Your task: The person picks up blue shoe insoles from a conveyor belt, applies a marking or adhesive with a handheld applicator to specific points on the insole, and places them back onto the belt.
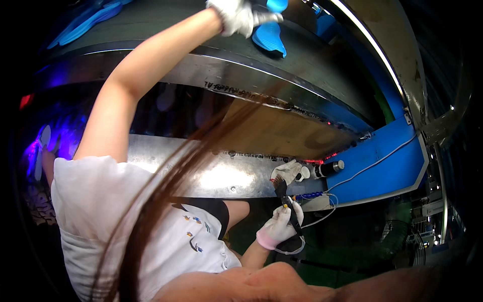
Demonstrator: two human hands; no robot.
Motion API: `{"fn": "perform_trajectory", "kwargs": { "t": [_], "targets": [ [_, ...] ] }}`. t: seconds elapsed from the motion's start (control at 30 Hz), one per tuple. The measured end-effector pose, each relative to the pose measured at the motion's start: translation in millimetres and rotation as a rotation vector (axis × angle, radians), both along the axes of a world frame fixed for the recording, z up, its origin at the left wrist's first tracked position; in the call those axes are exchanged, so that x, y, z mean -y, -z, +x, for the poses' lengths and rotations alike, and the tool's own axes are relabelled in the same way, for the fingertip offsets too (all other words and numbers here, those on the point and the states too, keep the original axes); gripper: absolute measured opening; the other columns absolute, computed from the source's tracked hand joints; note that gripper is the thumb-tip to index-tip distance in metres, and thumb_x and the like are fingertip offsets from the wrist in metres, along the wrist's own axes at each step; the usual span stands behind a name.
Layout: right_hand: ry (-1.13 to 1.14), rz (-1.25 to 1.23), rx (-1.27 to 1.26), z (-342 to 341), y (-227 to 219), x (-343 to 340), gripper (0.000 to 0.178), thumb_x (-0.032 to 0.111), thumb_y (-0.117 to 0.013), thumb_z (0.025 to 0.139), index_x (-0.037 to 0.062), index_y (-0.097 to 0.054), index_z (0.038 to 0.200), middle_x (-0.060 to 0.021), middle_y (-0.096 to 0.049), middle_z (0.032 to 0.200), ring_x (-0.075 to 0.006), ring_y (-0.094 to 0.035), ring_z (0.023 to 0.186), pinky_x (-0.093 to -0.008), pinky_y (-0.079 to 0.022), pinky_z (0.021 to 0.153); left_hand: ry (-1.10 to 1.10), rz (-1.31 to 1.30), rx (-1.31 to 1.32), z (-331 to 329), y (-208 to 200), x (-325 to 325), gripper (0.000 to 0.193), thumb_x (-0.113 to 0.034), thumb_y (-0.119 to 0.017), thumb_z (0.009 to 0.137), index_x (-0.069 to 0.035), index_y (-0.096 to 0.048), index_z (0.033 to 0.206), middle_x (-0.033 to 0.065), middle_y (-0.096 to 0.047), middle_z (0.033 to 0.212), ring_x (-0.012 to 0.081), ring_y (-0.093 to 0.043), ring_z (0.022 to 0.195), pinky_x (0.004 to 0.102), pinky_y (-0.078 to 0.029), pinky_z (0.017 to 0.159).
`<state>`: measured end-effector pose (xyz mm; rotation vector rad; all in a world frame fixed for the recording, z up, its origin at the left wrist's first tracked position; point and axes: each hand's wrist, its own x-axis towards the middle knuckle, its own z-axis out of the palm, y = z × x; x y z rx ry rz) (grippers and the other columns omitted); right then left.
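Note:
My left hand (235, 18), in a white glove, reaches over the dark belt at the top. One finger or thumb lies across the middle of a blue shoe sole (270, 39), which shows on both sides of it; the hand seems to grip the sole, its other fingers being hidden. Low on the right, my gloved right hand (277, 227) is closed around the handle of a black brush (282, 189) with brownish bristles pointing up and away. A thin pale tube (334, 201) loops near the brush and hand.
More blue soles (90, 22) lie on the belt (171, 25) at far left. A metal shelf (201, 173) below it holds a crumpled white glove (288, 171), a small white cup (303, 174) and a dark cylinder (328, 169). A blue panel (377, 168) stands right. Loose hair crosses the view.

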<state>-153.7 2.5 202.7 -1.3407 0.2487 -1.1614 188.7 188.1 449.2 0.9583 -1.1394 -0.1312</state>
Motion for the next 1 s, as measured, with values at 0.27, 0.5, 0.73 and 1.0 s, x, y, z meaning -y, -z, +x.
{"fn": "perform_trajectory", "kwargs": {
  "t": [0.27,0.5,0.73,1.0],
  "targets": [
    [-0.019,0.109,-0.159,14.6,12.0,-1.5,0.025,0.002,-0.057,0.087,-0.0035,-0.057,0.111,-0.0048,-0.058,0.084,-0.0078,-0.051,0.064,-0.0191,-0.041,0.054,-1.495,1.574,0.54,7.4,-12.2,-95.0,0.05,-0.048,-0.056,0.088,-0.004,-0.068,0.109,0.0182,-0.058,0.125,0.0403,-0.046,0.123,0.0594,-0.044,0.09],
    [-0.139,0.11,-0.22,25.3,15.4,-10.1,0.026,-0.002,-0.061,0.083,-0.0055,-0.059,0.108,-0.01,-0.062,0.09,-0.0114,-0.055,0.069,-0.0219,-0.045,0.06,-2.291,1.705,0.342,-6.2,48.1,-342.2,0.065,-0.058,-0.051,0.089,-0.009,-0.056,0.13,0.0181,-0.059,0.124,0.0363,-0.058,0.112,0.0453,-0.046,0.096],
    [-0.147,0.116,-0.221,31.6,19.2,-10.6,0.025,-0.001,-0.059,0.084,-0.0068,-0.058,0.109,-0.0098,-0.061,0.089,-0.0119,-0.055,0.07,-0.0217,-0.045,0.061,-2.091,1.46,0.022,-21.1,59.6,-336.6,0.051,-0.044,-0.049,0.092,-0.017,-0.054,0.134,0.0145,-0.054,0.136,0.0332,-0.051,0.125,0.0454,-0.04,0.105],
    [-0.113,0.153,-0.252,24.3,25.1,-4.7,0.025,-0.001,-0.06,0.084,-0.0071,-0.059,0.109,-0.0097,-0.062,0.087,-0.0108,-0.053,0.066,-0.0211,-0.044,0.059,-2.093,1.435,-0.041,17.0,72.4,-438.7,0.033,-0.027,-0.041,0.094,-0.009,-0.058,0.116,0.0178,-0.06,0.124,0.0412,-0.055,0.116,0.049,-0.046,0.093]
  ]
}}
